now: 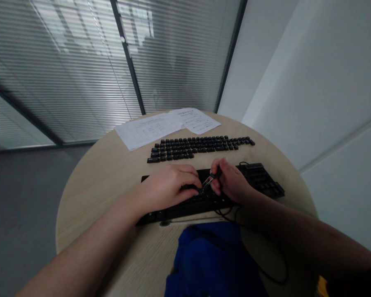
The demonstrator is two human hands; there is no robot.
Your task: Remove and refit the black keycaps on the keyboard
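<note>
My right hand (pixel 230 181) is closed around the dark handle of a wire keycap puller (pixel 207 181). The puller's wire loops slant down and left toward the black keyboard (pixel 179 211), close to my left fingertips. My left hand (pixel 173 185) rests over the keyboard's left half, thumb and fingers curled together at the puller's tip. Whatever lies between those fingers is dark and too small to make out. Many keys of the keyboard are hidden under both hands. Behind it, loose black keycaps (pixel 200 145) lie in rows on the table.
Printed papers (pixel 151 128) lie at the far side of the round wooden table (pixel 89 185). A thin rod with a dark end (pixel 165 224) sits before the keyboard. A black cable (pixel 286 264) loops down at the right, near blue cloth (pixel 213 260). Blinds and a wall stand behind.
</note>
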